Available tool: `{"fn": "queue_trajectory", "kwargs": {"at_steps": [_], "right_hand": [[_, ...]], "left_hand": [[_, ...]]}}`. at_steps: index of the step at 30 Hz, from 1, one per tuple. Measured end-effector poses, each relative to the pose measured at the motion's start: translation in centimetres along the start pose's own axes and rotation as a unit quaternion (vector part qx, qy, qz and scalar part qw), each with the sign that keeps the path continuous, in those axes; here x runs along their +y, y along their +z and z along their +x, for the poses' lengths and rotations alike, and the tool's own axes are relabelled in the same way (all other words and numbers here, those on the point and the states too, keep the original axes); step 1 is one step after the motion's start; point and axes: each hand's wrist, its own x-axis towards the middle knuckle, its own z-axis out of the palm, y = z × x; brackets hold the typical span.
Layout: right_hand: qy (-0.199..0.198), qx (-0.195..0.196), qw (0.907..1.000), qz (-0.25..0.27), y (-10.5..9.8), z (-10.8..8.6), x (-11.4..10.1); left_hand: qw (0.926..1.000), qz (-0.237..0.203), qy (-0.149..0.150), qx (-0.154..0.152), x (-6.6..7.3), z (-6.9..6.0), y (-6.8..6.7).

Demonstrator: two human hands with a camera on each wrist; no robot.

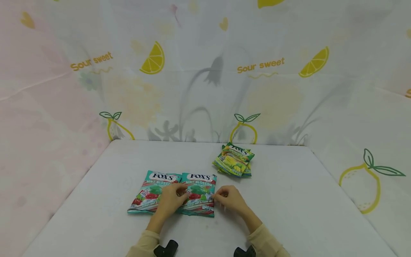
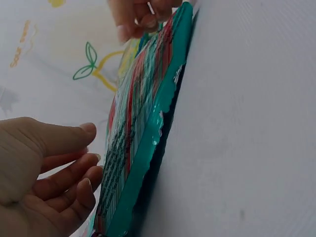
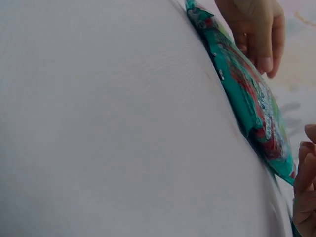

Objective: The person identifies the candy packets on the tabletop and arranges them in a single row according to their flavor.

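Two mint candy bags lie flat, printed side up, on the white table in front of you: the left bag (image 1: pixel 148 194) and the right bag (image 1: pixel 200 187), side by side. Whether their edges just touch or overlap, can't tell; your left hand (image 1: pixel 170 197) covers part of the join. A small pile of yellow candy bags (image 1: pixel 232 164) sits farther back, to the right.

Grip: left hand loose over the join, thumb apart from the fingers, grasping nothing. Right hand (image 1: pixel 232 199) at the right bag's outer edge, fingertips close together; whether they pinch the film, can't tell.

Judgement: you seem to be settling the right bag beside its neighbour. Best worked with light fingertips at both edges, nudging it flat along the table. Pressing the puffed middle would likely make it slide or rock. Watch the crimped lower edges; line them up, and don't drag the left bag along.
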Motion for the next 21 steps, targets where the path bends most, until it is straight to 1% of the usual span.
{"fn": "queue_trajectory", "kwargs": {"at_steps": [2,4,8,10,16,17,21], "right_hand": [[0.000,0.009,0.9999,0.013,-0.4,-0.1,-0.5],[-0.005,0.013,0.9996,0.024,-0.9,-0.3,-1.2],[-0.025,0.011,0.9989,0.037,-2.0,-0.9,-2.8],[-0.037,0.009,0.9986,0.038,-2.4,-1.1,-3.5],[-0.041,0.008,0.9983,0.041,-3.1,-1.4,-3.8],[-0.041,0.008,0.9984,0.039,-3.3,-1.5,-3.8],[-0.047,0.013,0.9984,0.029,-4.0,-1.7,-3.6]], "left_hand": [[0.9996,-0.022,0.012,0.013,0.2,0.2,0.4],[0.9988,-0.043,0.015,0.018,0.4,0.4,0.8],[0.9976,-0.068,0.001,0.011,1.0,0.9,1.4],[0.9970,-0.077,0.000,0.011,1.2,1.3,1.7],[0.9945,-0.103,0.015,0.009,1.7,2.4,2.5],[0.9945,-0.103,0.018,0.011,1.8,2.6,2.7],[0.9919,-0.123,0.028,0.016,2.1,3.3,3.3]]}}
